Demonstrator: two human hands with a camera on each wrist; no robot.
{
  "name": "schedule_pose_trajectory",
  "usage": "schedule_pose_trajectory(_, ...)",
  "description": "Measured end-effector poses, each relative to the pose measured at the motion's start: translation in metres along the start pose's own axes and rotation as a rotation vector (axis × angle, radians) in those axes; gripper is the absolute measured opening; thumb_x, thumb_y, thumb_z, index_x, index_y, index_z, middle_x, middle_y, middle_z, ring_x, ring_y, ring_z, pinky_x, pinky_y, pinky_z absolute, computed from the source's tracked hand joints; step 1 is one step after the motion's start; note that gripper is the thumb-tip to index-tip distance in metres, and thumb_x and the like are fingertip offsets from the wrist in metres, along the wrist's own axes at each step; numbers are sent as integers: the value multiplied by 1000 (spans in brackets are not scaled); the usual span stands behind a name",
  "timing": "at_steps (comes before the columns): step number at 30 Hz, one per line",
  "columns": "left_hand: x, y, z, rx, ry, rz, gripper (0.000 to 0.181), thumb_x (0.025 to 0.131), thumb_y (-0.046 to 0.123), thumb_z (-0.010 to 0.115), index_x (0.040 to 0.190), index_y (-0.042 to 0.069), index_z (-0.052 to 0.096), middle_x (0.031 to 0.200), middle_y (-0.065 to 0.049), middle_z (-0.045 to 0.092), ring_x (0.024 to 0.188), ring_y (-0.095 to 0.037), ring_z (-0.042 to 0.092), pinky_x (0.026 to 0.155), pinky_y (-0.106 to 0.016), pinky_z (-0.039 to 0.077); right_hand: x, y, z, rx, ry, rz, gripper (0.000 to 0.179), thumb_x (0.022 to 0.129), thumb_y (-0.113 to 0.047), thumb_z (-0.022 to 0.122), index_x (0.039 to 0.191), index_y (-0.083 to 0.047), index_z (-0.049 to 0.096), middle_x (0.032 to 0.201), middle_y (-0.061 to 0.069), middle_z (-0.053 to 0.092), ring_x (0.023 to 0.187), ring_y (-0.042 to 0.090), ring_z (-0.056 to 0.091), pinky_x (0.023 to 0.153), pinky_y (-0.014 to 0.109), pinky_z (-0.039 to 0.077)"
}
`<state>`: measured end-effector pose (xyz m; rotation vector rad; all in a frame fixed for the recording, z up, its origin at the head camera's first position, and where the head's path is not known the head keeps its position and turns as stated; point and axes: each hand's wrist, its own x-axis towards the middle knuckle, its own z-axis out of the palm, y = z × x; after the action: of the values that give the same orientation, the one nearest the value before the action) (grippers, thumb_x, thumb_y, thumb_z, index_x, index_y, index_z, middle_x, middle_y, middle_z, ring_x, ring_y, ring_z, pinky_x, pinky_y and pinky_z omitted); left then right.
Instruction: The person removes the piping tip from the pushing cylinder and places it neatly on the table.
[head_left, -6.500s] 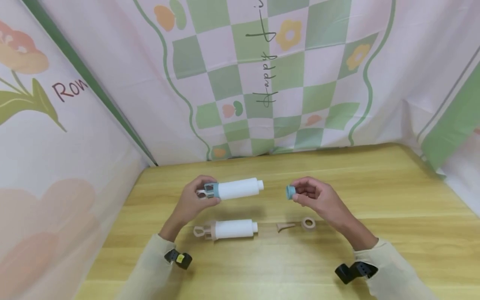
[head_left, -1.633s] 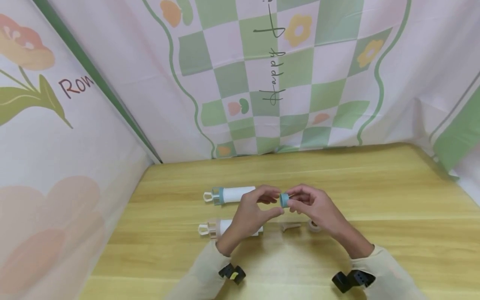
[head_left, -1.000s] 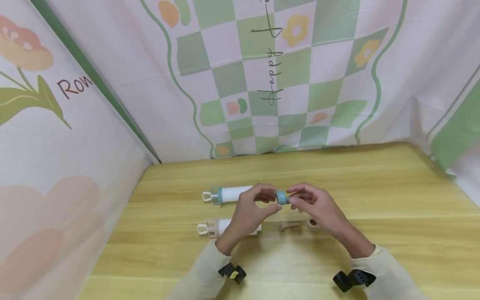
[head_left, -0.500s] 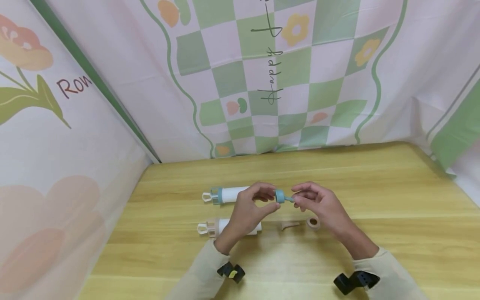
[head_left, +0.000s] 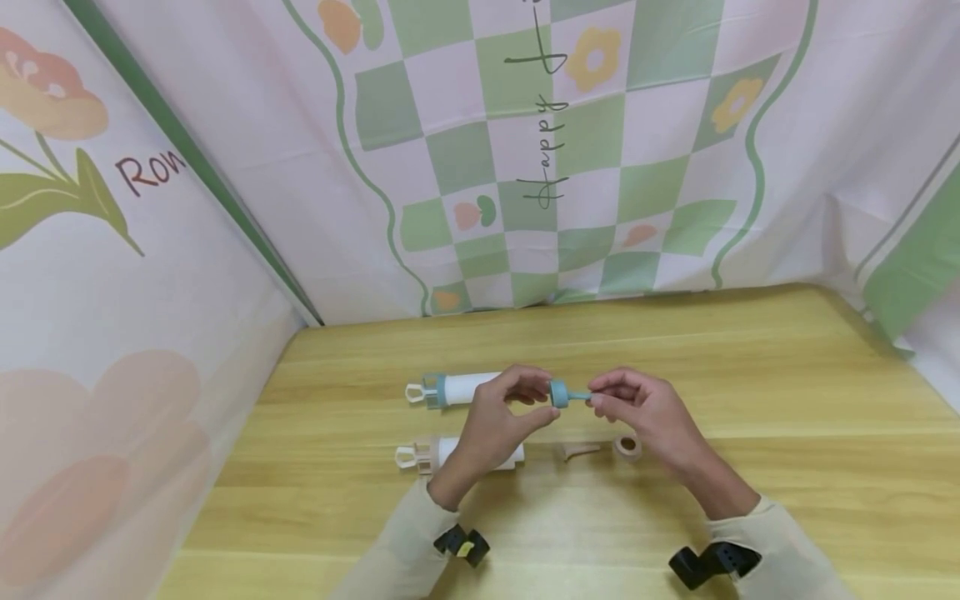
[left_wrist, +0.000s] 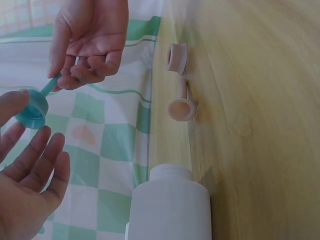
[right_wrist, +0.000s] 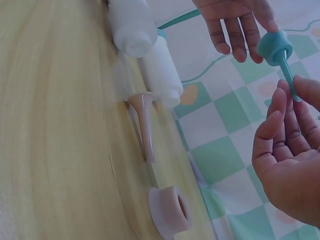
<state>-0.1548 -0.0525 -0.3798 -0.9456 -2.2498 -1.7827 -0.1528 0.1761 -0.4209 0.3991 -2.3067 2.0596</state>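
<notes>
Above the table, my left hand pinches a teal screw cap between thumb and fingers. A slim teal nozzle sticks out through the cap towards the right. My right hand pinches the far end of that nozzle, clearly seen in the right wrist view. Behind the left hand lies a white tube with a teal collar and a white loop handle; its neck end is hidden in the head view. Nearer me, a similar white tube with a beige collar is partly covered by the left wrist.
On the wooden table a beige nozzle and a beige ring cap lie to the right of the nearer tube. A patterned curtain stands along the back edge, another cloth at the left.
The teal-collared tube, earlier in my left hand, now lies on the table. My left hand has taken the cap, and my right hand has shifted right onto the nozzle, which now shows.
</notes>
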Motion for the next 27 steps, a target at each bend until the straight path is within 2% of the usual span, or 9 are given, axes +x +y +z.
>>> schedule_pose_trajectory(4, 0, 0, 0, 0, -2, -7, 29, 84, -8, 74, 112, -8, 63, 100, -25, 67, 90, -44, 64, 82, -50, 56, 0, -3, 0, 12, 24, -2, 23, 98, -6, 64, 110, 13, 62, 93, 4, 71, 81, 16, 64, 68, 26, 54)
schedule_pose_trajectory(7, 0, -1, -1, 5, -5, -15, 29, 84, -8, 75, 111, -9, 64, 99, -24, 67, 90, -44, 65, 83, -39, 57, 0, -4, 1, 19, 37, 4, 22, 98, -7, 64, 109, 12, 64, 91, 5, 71, 79, 16, 63, 67, 26, 54)
schedule_pose_trajectory(9, 1, -9, 0, 7, -8, -21, 30, 83, -8, 76, 111, -9, 64, 100, -23, 68, 91, -42, 66, 83, -36, 57, 0, -4, 1, 24, 41, 1, 21, 98, -6, 64, 108, 12, 63, 90, 5, 70, 79, 16, 63, 66, 25, 54)
schedule_pose_trajectory(11, 1, -19, 2, 5, -7, -21, 32, 83, -7, 77, 112, -8, 64, 100, -22, 68, 91, -41, 66, 83, -39, 57, 1, -4, 2, 24, 44, 0, 21, 98, -6, 64, 108, 12, 64, 90, 4, 70, 79, 16, 63, 67, 25, 54)
schedule_pose_trajectory(14, 0, -35, 4, -8, -6, -18, 34, 83, -5, 78, 114, -7, 65, 102, -21, 69, 91, -39, 67, 84, -50, 56, 0, -5, 4, 25, 36, -13, 20, 98, -5, 64, 107, 13, 64, 91, 3, 70, 80, 16, 64, 68, 25, 55)
schedule_pose_trajectory(16, 0, -39, 5, -22, -3, -13, 34, 83, -3, 79, 115, -5, 65, 103, -19, 69, 92, -38, 67, 84, -56, 55, 1, -5, 5, 26, 32, -18, 20, 98, -5, 64, 107, 13, 64, 91, 3, 70, 80, 16, 65, 69, 25, 55)
schedule_pose_trajectory(22, -1, -41, 5, -22, 0, -12, 33, 84, 5, 80, 114, 0, 68, 101, -11, 71, 91, -30, 68, 83, -51, 56, 1, -5, 9, 25, 31, -26, 19, 98, -5, 63, 107, 12, 64, 91, 3, 71, 81, 16, 65, 70, 27, 55)
schedule_pose_trajectory(27, -1, -41, 5, -14, -2, -2, 33, 84, 6, 81, 114, 0, 69, 101, -9, 71, 89, -27, 68, 82, -49, 57, 2, -6, 11, 27, 26, -34, 19, 98, -4, 63, 106, 12, 64, 91, 2, 71, 80, 16, 65, 70, 27, 55)
